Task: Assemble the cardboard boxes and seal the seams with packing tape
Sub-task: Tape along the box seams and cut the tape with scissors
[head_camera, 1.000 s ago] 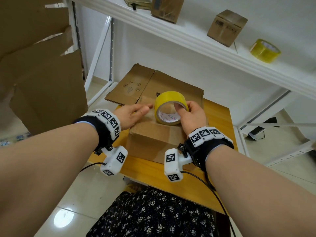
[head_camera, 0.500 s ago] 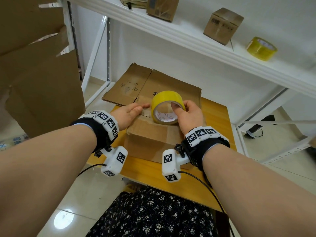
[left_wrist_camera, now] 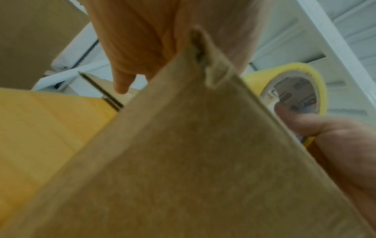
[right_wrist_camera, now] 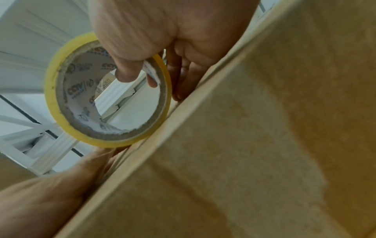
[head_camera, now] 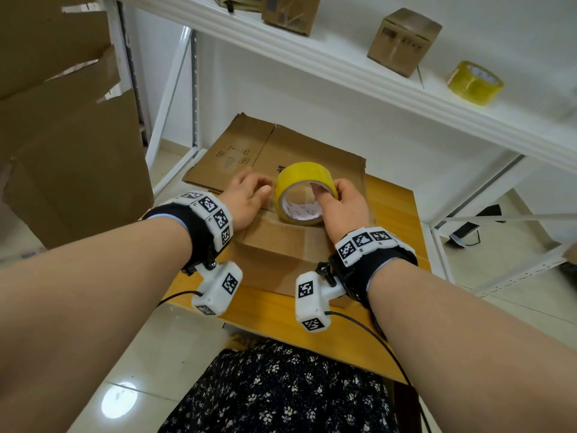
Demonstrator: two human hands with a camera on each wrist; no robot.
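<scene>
On top of the box, both hands meet at the tape roll.
The right hand grips the upright roll, thumb hooked inside its core, fingers over the rim. The left hand lies loosely flat on the box top, fingertips just beside the roll.

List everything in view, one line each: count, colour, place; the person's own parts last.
Cardboard box: one, brown, on the table under both hands.
Tape roll: one, yellow, on edge atop the box.
Flattened cardboard: one, brown, behind the box.
Table: one, wooden.
Shelf: one, white, above.
Small boxes: two, brown, on the shelf.
Second tape roll: one, yellow, on the shelf.
Large cardboard: brown, far left.
Left hand: presses the box top.
Right hand: grips the tape roll, thumb inside.
</scene>
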